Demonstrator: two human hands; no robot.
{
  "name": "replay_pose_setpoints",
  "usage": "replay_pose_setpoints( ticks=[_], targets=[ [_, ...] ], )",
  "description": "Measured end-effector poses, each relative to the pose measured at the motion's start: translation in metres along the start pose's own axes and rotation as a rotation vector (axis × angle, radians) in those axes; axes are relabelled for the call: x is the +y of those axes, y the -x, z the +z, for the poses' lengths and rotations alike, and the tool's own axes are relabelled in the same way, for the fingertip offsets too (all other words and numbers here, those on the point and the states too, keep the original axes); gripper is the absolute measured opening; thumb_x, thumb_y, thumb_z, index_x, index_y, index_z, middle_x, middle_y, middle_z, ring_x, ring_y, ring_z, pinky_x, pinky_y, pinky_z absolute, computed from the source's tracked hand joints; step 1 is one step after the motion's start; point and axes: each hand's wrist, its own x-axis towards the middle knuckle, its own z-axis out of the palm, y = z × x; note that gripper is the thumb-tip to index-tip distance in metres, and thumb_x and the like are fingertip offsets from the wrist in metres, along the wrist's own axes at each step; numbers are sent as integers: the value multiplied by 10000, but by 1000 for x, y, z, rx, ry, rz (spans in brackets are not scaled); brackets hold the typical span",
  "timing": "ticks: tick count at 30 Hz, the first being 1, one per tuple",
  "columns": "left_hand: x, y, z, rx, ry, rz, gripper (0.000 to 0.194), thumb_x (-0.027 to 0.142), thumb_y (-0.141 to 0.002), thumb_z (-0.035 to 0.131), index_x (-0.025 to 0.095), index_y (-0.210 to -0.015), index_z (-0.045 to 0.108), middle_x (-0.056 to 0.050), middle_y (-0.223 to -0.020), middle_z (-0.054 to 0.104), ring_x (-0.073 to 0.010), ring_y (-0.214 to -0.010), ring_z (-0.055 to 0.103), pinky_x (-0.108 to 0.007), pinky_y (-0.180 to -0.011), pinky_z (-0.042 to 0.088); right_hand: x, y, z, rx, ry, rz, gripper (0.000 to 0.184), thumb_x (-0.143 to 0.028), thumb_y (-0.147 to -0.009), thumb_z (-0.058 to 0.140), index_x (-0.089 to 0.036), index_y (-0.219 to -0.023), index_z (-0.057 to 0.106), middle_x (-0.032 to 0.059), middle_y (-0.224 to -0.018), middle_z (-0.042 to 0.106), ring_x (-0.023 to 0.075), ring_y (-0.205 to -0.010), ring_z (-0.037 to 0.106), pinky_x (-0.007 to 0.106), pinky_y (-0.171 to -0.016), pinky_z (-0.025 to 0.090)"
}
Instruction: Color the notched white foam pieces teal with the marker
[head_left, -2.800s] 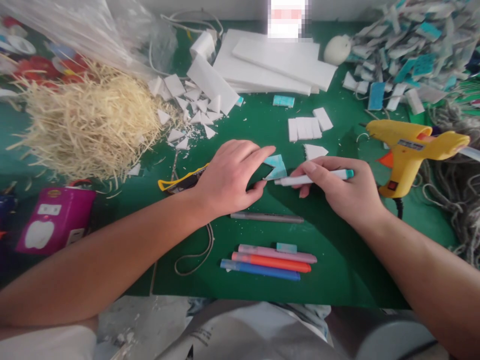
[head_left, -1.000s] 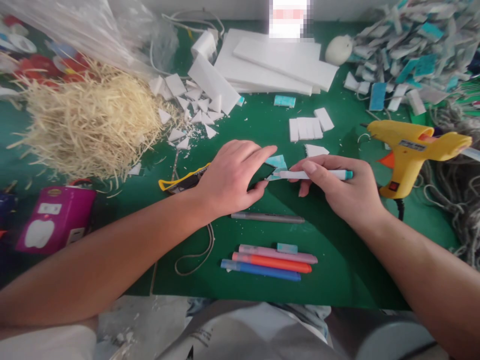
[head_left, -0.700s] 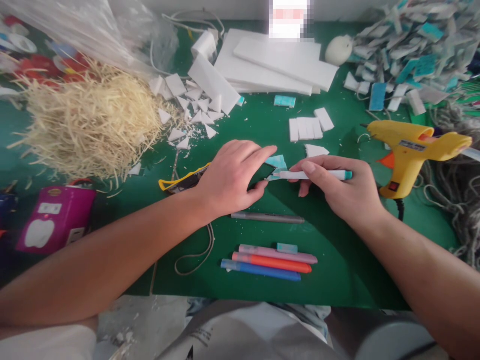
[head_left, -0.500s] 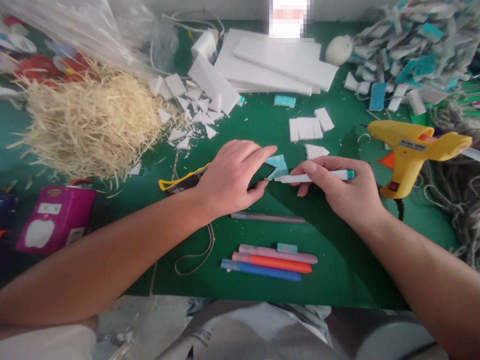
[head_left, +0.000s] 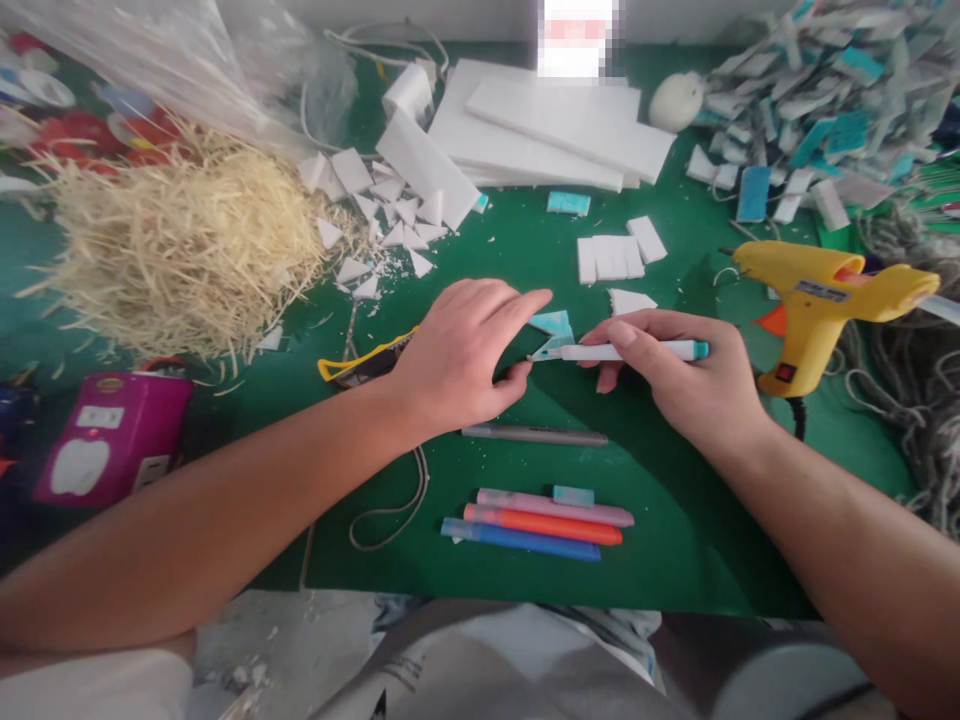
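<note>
My left hand (head_left: 461, 350) pinches a small triangular foam piece (head_left: 553, 323), coloured teal, between forefinger and thumb on the green mat (head_left: 675, 520). In my right hand (head_left: 679, 375) is a white marker with a teal end (head_left: 637, 351), gripped with its tip against the foam piece. A few white foam pieces (head_left: 611, 257) lie just beyond my hands.
A yellow glue gun (head_left: 821, 300) lies to the right. Pink, orange and blue markers (head_left: 544, 520) and a grey pen (head_left: 534, 436) lie near me. Straw pile (head_left: 172, 250), pink box (head_left: 105, 440) left; white foam sheets (head_left: 547, 130) and a heap of scraps (head_left: 817, 110) at the back.
The marker tip has slid slightly back and forth across the foam piece. Both hands stay in the same place.
</note>
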Motion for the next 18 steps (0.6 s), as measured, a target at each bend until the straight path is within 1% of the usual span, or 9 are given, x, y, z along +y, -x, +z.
replay_pose_setpoints(
  ticks=[5,8,12,14,18],
  targets=[
    [-1,-1,0,-20,25,-15,504,197,-920,546,98,-1413,563,-149,-1194,702,-322,-1156,658,-510,-1004,540,-1,0,-1,-15,22,-1,444,-693,-868,752,-265,-771,820,17,-586,701,185,-601,634,332,-584,493],
    [-1,-1,0,-25,40,-19,505,192,-921,547,87,-1415,559,-152,-1196,699,-316,-1161,656,-497,-1013,540,-1,-1,-1,-22,36,-21,467,-708,-870,739,-257,-773,815,19,-592,698,177,-597,631,322,-582,497],
    [-1,-1,1,-6,32,6,503,183,-914,561,44,-1397,577,-168,-1184,703,-309,-1145,667,-466,-1001,547,0,0,0,-33,57,-11,460,-697,-879,736,-255,-778,814,17,-594,699,175,-599,632,317,-579,500],
    [-1,-1,1,-8,32,8,503,184,-915,562,50,-1399,573,-168,-1192,702,-308,-1147,666,-471,-1006,548,1,0,0,-24,53,-6,455,-690,-880,739,-256,-769,815,17,-590,700,177,-605,635,319,-594,509],
    [-1,-1,2,-17,31,-2,494,190,-928,549,73,-1408,558,-160,-1201,699,-308,-1156,662,-484,-1012,549,1,0,0,-5,47,-5,454,-685,-870,753,-250,-757,818,22,-586,702,181,-602,639,320,-578,508]
  ],
)
